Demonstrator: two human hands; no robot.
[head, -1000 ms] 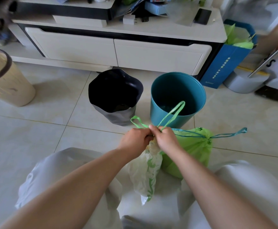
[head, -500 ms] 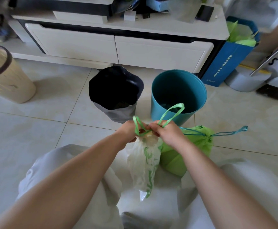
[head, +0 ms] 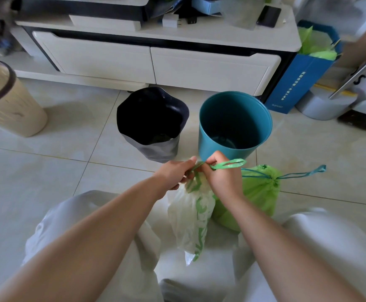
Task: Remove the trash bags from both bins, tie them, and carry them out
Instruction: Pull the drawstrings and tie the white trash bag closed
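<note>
1. To tie the white bag (head: 191,216) well, I think the green handles (head: 227,164) should be pulled tight and evenly.
2. The left hand (head: 175,173) and the right hand (head: 223,175) both pinch the handles above the bag.
3. The bag hangs between the knees, beside the tied green bag (head: 258,192).

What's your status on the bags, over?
Both hands, left and right, pinching white bag's green drawstring. Green bag cinched, on floor. Nothing obstructing.
</note>
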